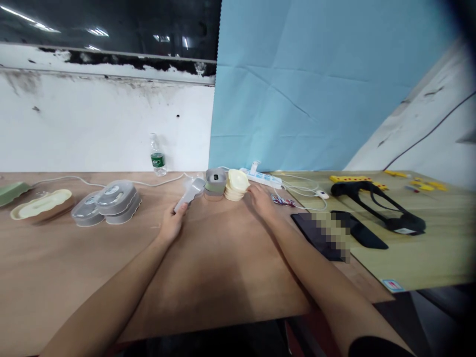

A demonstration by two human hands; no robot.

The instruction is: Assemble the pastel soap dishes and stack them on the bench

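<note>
My left hand (171, 224) is closed around the narrow end of a grey scoop-like piece (190, 194), whose wider end points up and right. My right hand (259, 199) is at the right side of a stack of cream bowls (235, 186), its curled fingers at the upper bowl's edge. Just left of that stack, and right of the grey piece's wide end, stand stacked grey and green containers (215, 181). Crumpled clear plastic lies behind the grey piece.
Left are grey lidded boxes (117, 201), a cream-and-brown tray (42, 205) and a green tray (14, 192). A water bottle (158, 157) stands against the wall. Right are a power strip (265, 178), cables, a dark tablet-like slab (316, 238), a black strap frame (379, 206) and yellow pieces.
</note>
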